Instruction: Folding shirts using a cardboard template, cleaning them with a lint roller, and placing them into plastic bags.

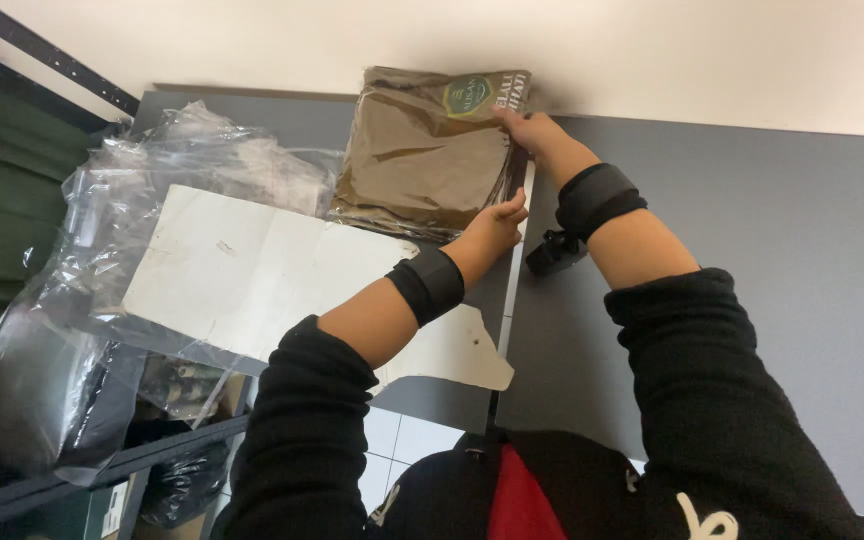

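From the head camera, looking down along both forearms, the left hand [497,222] pinches the near right edge of a stack of olive-brown packets [422,150], fingers curled over the top and thumb below as far as can be seen, so it is closed on the stack. The right hand [530,128] lies just beyond it at the stack's far right corner, fingers wrapped on the edge beside a round green and yellow label [470,97]; it too grips the packets. Holding the same side at two spots seems to keep the limp packets squared together and lets the stack be steadied against the pale wall [652,50] behind it. The stack rests flat on the grey desk [752,230], straddling the seam between two desk panels, directly ahead of both hands. Each wrist wears a black band [430,285], and a small black device [555,252] hangs under the right wrist. To the left of the left hand a torn sheet of white cardboard [252,280] lies partly under that forearm, and further left crumpled clear plastic wrapping [122,220] spills over the desk's edge.
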